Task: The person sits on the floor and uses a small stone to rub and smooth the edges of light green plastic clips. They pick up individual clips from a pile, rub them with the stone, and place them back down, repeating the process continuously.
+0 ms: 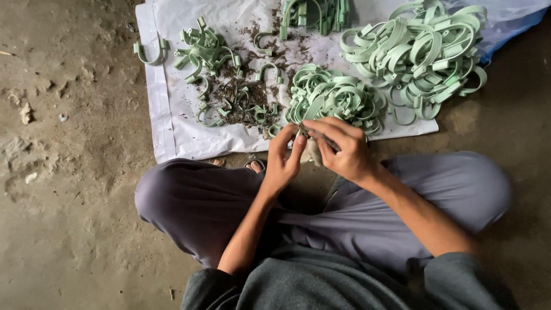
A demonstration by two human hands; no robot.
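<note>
Pale green plastic clips lie in heaps on a white plastic sheet (pixel 166 123) that is spread on a rough concrete floor (pixel 63 189). The person sits cross-legged in grey trousers (pixel 201 201) at the near edge of the sheet, and both hands are raised over the lap, just in front of the middle heap of clips (pixel 336 97). The left hand (pixel 282 163) and the right hand (pixel 343 148) meet at their fingertips, and between them they pinch one small green clip piece (pixel 302 130); it is mostly hidden by the fingers, so its exact shape I cannot tell. The fingers of both hands are closed on this piece, thumb against forefinger. A bigger heap of wide clips (pixel 422 54) lies further to the right, well apart from the hands, and a smaller heap (pixel 206 51) lies to the left. Between the heaps there is dark crumbly dirt (pixel 247 100) with a few single clips mixed in it. One single clip (pixel 150 53) lies at the left border of the sheet, partly on the floor. Some more clips (pixel 315 14) are at the far edge.
</note>
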